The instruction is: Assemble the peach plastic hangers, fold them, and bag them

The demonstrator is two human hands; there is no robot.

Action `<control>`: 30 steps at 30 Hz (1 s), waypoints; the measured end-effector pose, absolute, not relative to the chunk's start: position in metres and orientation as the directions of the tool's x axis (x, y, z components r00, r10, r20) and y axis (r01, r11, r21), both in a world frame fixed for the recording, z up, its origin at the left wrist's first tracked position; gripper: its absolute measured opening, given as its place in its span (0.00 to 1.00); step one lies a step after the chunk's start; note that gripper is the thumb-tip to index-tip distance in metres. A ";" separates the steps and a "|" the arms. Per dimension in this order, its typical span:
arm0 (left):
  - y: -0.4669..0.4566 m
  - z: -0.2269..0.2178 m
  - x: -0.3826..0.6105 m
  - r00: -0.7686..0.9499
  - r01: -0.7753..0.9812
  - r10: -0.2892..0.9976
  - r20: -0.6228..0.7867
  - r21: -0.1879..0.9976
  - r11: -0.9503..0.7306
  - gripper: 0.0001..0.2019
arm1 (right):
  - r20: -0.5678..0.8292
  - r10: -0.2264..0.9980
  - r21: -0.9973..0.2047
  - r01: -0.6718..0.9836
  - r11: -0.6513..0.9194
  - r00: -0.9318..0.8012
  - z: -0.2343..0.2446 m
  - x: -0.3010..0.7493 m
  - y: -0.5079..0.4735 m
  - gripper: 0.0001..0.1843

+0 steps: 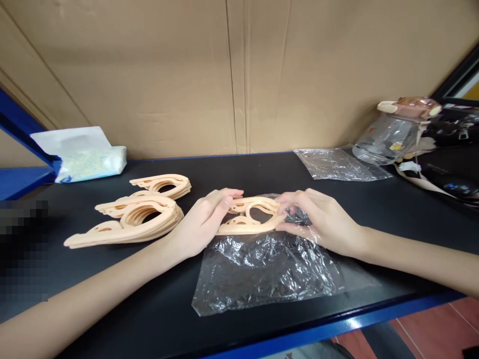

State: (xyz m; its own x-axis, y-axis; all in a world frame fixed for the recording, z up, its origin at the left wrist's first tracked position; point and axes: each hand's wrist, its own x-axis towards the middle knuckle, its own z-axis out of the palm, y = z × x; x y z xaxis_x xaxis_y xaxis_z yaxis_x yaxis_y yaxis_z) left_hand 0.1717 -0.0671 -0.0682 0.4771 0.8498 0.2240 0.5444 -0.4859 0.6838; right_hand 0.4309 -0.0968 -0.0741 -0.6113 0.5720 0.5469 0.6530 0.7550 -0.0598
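A peach plastic piece (249, 215) with curved cut-outs lies between my two hands on the black table (262, 172). My left hand (204, 219) wraps its fingers round the piece's left end. My right hand (324, 219) pinches the right end together with the mouth of a clear plastic bag (265, 271), which lies crumpled toward me. The piece's right tip is at the bag's opening; how far it is inside I cannot tell. Two stacks of the same peach pieces (134, 219) lie to the left of my left hand.
A white packet of wipes (84, 154) sits at the back left by a blue frame (22, 139). Another clear bag (337, 163) and a clear bottle with a pink lid (392, 134) lie at the back right. A cardboard wall (239, 75) stands behind. The table's blue front edge (337, 326) is close.
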 end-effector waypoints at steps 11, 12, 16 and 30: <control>-0.073 -0.061 0.176 0.661 0.626 0.706 0.254 0.332 -0.705 0.27 | 0.576 0.593 -0.084 0.680 0.728 -0.563 -0.075 0.437 -0.097 0.24; -0.073 -0.061 0.176 0.659 0.631 0.710 0.249 0.331 -0.701 0.27 | 0.581 0.602 -0.078 0.698 0.712 -0.549 -0.074 0.437 -0.098 0.24; -0.072 -0.062 0.175 0.657 0.638 0.714 0.242 0.326 -0.698 0.27 | 0.583 0.654 -0.096 0.759 0.644 -0.482 -0.070 0.436 -0.104 0.24; -0.071 -0.063 0.176 0.651 0.633 0.719 0.244 0.348 -0.691 0.28 | 0.434 0.776 -0.287 0.746 0.601 -0.458 -0.069 0.434 -0.105 0.26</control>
